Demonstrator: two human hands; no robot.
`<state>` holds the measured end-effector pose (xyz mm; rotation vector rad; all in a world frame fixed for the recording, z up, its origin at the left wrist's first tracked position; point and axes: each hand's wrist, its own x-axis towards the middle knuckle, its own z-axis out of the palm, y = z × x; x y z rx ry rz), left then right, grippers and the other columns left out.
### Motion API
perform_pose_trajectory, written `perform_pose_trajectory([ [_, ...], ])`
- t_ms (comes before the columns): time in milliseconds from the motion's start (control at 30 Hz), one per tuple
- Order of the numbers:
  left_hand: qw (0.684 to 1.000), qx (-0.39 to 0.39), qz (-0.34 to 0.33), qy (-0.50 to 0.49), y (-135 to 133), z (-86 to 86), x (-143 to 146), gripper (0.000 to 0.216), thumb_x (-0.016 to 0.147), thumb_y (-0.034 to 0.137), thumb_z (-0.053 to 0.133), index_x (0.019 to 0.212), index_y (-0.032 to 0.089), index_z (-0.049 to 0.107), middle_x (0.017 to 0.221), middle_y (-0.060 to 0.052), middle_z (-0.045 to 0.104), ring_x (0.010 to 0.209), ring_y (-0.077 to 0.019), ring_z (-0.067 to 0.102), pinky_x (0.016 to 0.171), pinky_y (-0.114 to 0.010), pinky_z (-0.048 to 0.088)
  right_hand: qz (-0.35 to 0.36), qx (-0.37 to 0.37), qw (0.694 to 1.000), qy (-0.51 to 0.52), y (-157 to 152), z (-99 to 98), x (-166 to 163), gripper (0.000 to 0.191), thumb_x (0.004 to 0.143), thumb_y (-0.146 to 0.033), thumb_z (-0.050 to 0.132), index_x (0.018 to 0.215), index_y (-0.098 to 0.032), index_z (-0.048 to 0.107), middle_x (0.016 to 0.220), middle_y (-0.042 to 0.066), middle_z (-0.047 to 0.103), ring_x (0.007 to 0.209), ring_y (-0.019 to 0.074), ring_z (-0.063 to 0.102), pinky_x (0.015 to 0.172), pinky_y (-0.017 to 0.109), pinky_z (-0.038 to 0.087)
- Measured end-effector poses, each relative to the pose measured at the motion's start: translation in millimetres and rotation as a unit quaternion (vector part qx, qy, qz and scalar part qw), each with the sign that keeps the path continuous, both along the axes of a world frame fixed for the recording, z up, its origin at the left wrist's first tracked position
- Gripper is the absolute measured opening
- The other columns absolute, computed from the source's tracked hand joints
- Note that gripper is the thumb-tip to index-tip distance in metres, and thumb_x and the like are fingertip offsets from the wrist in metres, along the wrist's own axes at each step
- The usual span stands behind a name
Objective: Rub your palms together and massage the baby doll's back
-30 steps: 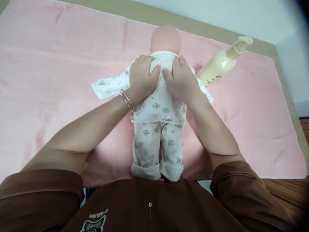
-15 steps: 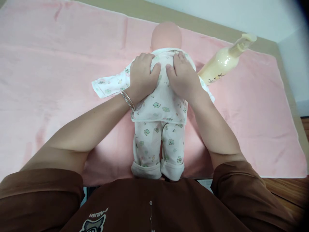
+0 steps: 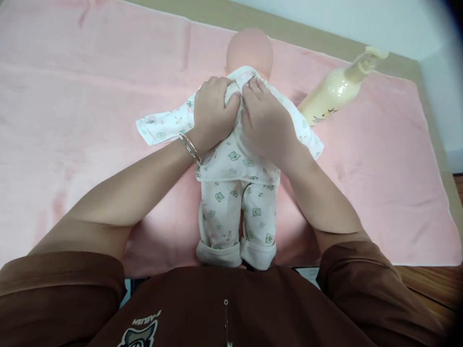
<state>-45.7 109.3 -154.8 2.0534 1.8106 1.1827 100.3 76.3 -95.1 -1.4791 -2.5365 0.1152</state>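
A baby doll in white printed pyjamas lies on a pink towel, its bald head pointing away from me. My left hand, with bangles at the wrist, rests on the doll's chest, fingers curled over the shirt fabric near the collar. My right hand lies beside it, its fingertips pinching the shirt's collar edge. The thumbs of both hands nearly touch at the shirt's middle. The doll's arms are hidden inside the loose sleeves.
A cream pump bottle lies on its side on the towel, right of the doll's shoulder. The towel covers a tan table that ends at a pale wall. Wooden floor shows at the lower right.
Both hands have drawn together toward the collar. The right hand went from lying flat on the chest to pinching the fabric, and the shirt bunched up near the neck.
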Motion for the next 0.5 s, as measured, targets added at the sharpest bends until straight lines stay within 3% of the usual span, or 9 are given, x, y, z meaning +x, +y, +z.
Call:
perform_pose_trajectory([
  [133, 1.0, -0.001, 0.004, -0.007, -1, 0.1, 2, 0.023, 0.097, 0.023, 0.05, 0.114, 0.02, 0.066, 0.116, -0.01, 0.069, 0.113, -0.0289, 0.06, 0.104, -0.049, 0.048, -0.076, -0.066, 0.993, 0.067, 27, -1.6, 13, 0.055, 0.102, -0.041, 0.023, 0.144, -0.016, 0.049, 0.163, 0.008, 0.039, 0.158, 0.023, 0.028, 0.134, 0.045, 0.024],
  [200, 1.0, -0.004, 0.008, -0.006, -2, 0.3, 3, 0.025, 0.097, 0.02, 0.052, 0.117, 0.017, 0.067, 0.118, -0.01, 0.069, 0.115, -0.0292, 0.061, 0.105, -0.049, 0.048, -0.083, -0.083, 0.99, 0.078, 31, -1.4, 16, 0.055, 0.103, -0.047, 0.024, 0.14, -0.015, 0.051, 0.164, 0.012, 0.037, 0.159, 0.0257, 0.025, 0.134, 0.049, 0.022],
  [333, 1.0, -0.008, 0.011, 0.007, -2, 0.3, 4, 0.026, 0.1, 0.021, 0.051, 0.12, 0.018, 0.066, 0.121, -0.01, 0.069, 0.115, -0.0277, 0.06, 0.106, -0.047, 0.048, -0.086, -0.092, 0.99, 0.064, 26, 1.7, 15, 0.052, 0.104, -0.04, 0.026, 0.144, -0.011, 0.043, 0.165, 0.016, 0.033, 0.159, 0.0271, 0.023, 0.134, 0.054, 0.019],
  [500, 0.999, -0.029, 0.009, 0.033, -1, 4.1, 1, 0.029, 0.099, 0.027, 0.049, 0.123, 0.02, 0.064, 0.121, -0.011, 0.067, 0.116, -0.0296, 0.058, 0.106, -0.05, 0.049, -0.057, -0.066, 0.995, 0.052, 25, 2.6, 20, 0.052, 0.105, -0.043, 0.022, 0.136, -0.012, 0.049, 0.152, 0.021, 0.048, 0.144, 0.0339, 0.045, 0.121, 0.057, 0.037],
])
